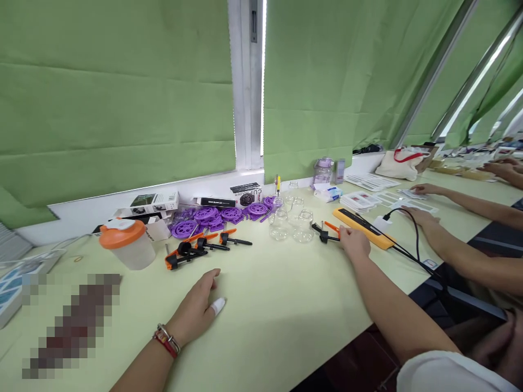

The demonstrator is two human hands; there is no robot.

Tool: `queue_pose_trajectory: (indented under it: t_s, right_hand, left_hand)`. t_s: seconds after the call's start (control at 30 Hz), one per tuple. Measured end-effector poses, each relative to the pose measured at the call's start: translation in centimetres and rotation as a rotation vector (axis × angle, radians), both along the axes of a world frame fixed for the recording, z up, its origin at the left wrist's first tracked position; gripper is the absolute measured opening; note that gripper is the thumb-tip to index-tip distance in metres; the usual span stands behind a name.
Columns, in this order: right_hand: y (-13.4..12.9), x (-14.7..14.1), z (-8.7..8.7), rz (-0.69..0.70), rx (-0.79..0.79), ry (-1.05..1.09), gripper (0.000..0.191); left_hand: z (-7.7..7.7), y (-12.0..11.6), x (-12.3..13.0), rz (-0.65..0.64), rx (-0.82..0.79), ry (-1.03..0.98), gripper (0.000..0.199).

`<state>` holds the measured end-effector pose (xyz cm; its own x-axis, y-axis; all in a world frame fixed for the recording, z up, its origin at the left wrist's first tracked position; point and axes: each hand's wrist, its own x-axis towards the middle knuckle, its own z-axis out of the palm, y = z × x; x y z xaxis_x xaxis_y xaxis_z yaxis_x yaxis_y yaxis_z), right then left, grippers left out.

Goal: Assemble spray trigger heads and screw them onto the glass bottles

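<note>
Black-and-orange clip [324, 236] — in the right hand [356, 244], beside glass jars [304, 228]

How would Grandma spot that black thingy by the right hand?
Start at the pale table, then find the clear jars. Right of them, at the right hand, is the black and orange tool. Similar tools lie grouped left of the jars; only this one is on their right.
</note>
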<state>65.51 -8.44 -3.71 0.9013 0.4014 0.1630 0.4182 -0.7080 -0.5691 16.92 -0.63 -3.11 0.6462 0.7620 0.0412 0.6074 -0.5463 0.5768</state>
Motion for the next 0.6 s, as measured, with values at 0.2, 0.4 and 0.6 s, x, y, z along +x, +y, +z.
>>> queue_pose_trajectory:
  t_s: [0.2,0.4,0.6]
  right_hand:
    - [2.9,-6.8,3.1,0.51,0.377,-0.674,0.038]
    - [8.5,-14.2,4.8,0.697,0.095,-0.686,0.047]
    - [10.6,-15.4,4.5,0.631,-0.023,-0.396,0.049]
  left_hand:
    - [-0.2,0.2,-0.1,0.003,-0.014,-0.057,0.058]
    - [-0.3,0.8,-0.8,0.106,-0.007,-0.16,0.057]
    - [-0.4,1.8,-1.3,0.239,-0.008,-0.263,0.054]
